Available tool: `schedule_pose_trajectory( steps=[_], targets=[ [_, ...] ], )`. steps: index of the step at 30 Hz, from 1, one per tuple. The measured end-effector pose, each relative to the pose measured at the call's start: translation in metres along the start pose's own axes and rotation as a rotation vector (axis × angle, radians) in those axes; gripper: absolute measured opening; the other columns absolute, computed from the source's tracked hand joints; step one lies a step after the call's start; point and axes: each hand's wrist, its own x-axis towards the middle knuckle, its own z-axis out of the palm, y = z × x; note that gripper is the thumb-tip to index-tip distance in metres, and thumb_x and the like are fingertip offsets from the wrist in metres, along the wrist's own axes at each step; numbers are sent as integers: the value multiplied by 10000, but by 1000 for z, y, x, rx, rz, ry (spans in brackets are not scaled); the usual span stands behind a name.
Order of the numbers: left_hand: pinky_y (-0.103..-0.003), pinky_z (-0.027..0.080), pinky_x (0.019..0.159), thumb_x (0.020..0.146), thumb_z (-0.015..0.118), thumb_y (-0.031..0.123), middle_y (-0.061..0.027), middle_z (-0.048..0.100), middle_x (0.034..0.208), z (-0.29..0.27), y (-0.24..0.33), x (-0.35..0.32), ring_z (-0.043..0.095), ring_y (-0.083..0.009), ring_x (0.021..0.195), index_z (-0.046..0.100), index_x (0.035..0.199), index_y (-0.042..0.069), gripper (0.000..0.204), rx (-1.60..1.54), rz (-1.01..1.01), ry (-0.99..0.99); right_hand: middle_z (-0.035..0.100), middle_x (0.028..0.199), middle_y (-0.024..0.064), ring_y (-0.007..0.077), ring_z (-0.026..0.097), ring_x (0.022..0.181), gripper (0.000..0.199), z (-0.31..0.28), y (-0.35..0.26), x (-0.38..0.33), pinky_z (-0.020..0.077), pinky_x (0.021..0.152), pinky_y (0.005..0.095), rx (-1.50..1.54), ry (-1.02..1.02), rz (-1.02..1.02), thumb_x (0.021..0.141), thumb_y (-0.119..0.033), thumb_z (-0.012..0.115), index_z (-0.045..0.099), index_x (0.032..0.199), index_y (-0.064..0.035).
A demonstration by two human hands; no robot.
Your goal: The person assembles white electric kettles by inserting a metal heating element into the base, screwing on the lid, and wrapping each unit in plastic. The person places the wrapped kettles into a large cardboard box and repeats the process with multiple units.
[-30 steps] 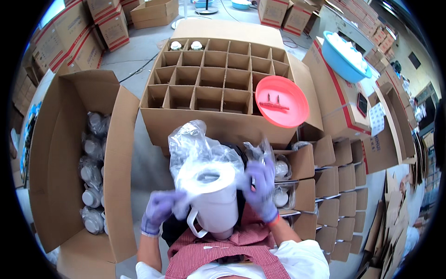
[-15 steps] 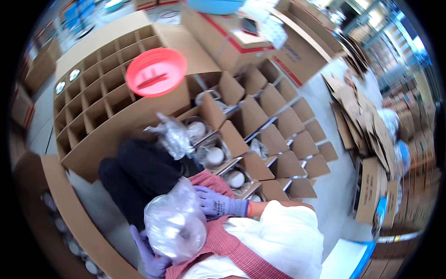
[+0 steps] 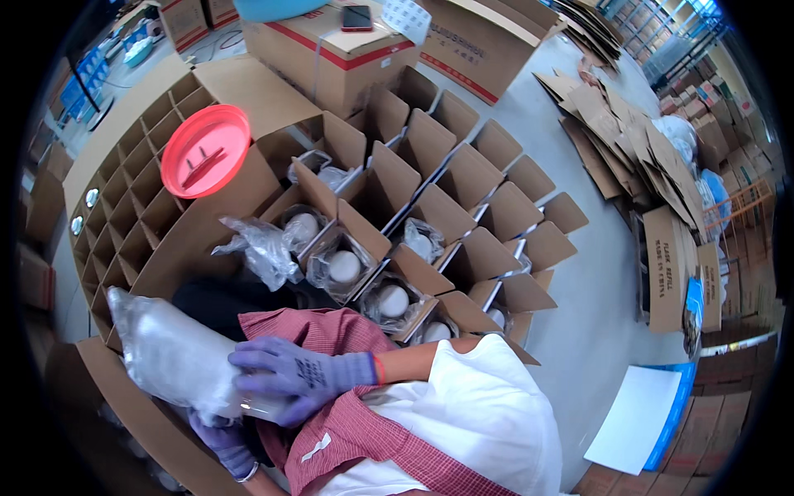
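Across my lap lies a silvery bottle-shaped cylinder in a clear plastic bag (image 3: 178, 351), its length pointing to the upper left. My right hand (image 3: 285, 372), in a purple glove, is closed over its near end. From below, my left hand (image 3: 222, 442), gloved alike, supports the same end; its fingers are mostly hidden under the bag. Just beyond my lap, several bagged pieces with white round ends (image 3: 345, 266) stand in the cells of cardboard dividers (image 3: 434, 269). A loose clear plastic bag (image 3: 260, 248) hangs over the near cells.
A divided carton (image 3: 136, 178) stands at the left, with a pink plastic basin (image 3: 207, 153) on its edge. Closer to me is an open carton (image 3: 124, 405). Behind stands a taped box (image 3: 331, 62) bearing a phone (image 3: 356, 18). Flattened cardboard (image 3: 616, 136) is stacked at the right.
The wrapped cylinder has turned from end-on to lying lengthwise toward the upper left. My right hand has moved left onto it, and my left hand has shifted under its near end.
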Motion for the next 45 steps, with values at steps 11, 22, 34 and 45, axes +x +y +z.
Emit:
schedule_pose_trajectory(
  steps=[11, 22, 34, 45],
  targets=[
    [-354, 500, 958, 1012, 520, 215, -122, 619, 1238, 270, -105, -20, 612, -285, 1082, 505, 1328, -48, 411, 1032, 126, -884, 500, 1303, 145, 300, 509, 1209, 853, -181, -83, -38, 425, 1037, 427, -869, 787, 482, 640, -249, 889, 433, 1335, -58],
    [-306, 515, 940, 990, 545, 96, -126, 693, 1155, 247, -102, 15, 655, -177, 1036, 571, 1345, -16, 374, 883, -182, -1066, 602, 1220, 105, 248, 609, 1091, 532, -445, -240, -322, 537, 889, 448, -582, 1725, 753, 867, -302, 684, 515, 1323, -87],
    [-308, 486, 983, 1059, 479, 330, -88, 656, 1155, 197, 7, 76, 628, -152, 1034, 517, 1418, 4, 487, 888, 103, -556, 709, 1077, 81, 228, 687, 880, 473, -570, -186, -428, 578, 731, 382, -437, 1237, 1757, 907, -479, 595, 652, 1201, -114],
    [-341, 517, 945, 1034, 547, 333, -115, 682, 1173, -60, 235, 21, 661, -183, 1018, 603, 1328, 34, 423, 661, 635, 338, 672, 1162, 133, 280, 641, 998, 506, -599, 111, -151, 528, 845, 392, -1140, -123, 1327, 922, -487, 561, 651, 1224, -91]
  ],
)
